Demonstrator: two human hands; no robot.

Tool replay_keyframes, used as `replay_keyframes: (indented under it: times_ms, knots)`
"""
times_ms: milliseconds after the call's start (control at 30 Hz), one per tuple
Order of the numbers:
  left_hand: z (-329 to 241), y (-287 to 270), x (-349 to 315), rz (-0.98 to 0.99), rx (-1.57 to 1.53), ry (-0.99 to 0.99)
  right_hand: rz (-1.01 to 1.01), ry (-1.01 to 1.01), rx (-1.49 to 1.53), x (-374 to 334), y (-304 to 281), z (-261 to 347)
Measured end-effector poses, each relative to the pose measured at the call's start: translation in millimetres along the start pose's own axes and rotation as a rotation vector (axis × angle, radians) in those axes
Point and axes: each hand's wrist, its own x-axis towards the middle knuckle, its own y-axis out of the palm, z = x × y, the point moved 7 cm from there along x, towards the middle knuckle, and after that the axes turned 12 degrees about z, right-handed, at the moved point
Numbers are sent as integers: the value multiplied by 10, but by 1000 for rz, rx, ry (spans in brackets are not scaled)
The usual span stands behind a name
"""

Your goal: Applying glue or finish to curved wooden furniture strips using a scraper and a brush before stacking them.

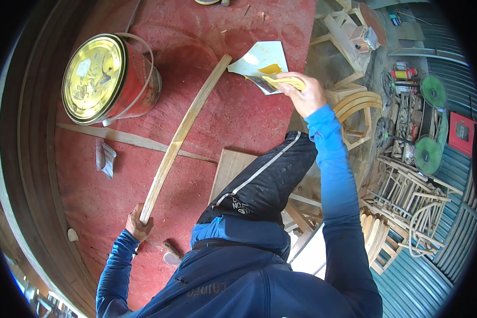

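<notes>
My left hand (138,226) is closed around the lower end of a long, slightly curved wooden strip (179,139). The strip slants away over the red surface, its far end beside a pale, glossy sheet (255,57). In my right hand (308,97) a thin yellow flat piece (287,81) is pinched over the near edge of that sheet. Whether it is a spreader or folded paper, I cannot tell. A yellow-brown patch (270,69) shows on the sheet beside it.
A red bucket (135,85) with a gold lid stands at left. Near it lie a small plastic packet (106,158) and a thin wooden wedge (127,138). A wooden-handled tool (172,253) rests near my left forearm. Wooden frames (350,42) and a green-wheeled machine (429,153) stand at right.
</notes>
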Motion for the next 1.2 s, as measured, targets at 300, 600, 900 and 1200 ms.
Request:
replay_keyframes:
  times_ms: [300, 600, 900, 1200]
  knots:
    - [82, -53, 17, 14, -31, 27, -254, -58, 568, -4, 414, 211]
    - [56, -85, 35, 7, -21, 28, -242, -314, -196, -74, 783, 560]
    - [65, -83, 23, -5, -14, 36, -167, -267, -209, -248, 593, 811]
    - [79, -53, 57, -7, 6, 45, -18, -323, -157, 225, 251, 732]
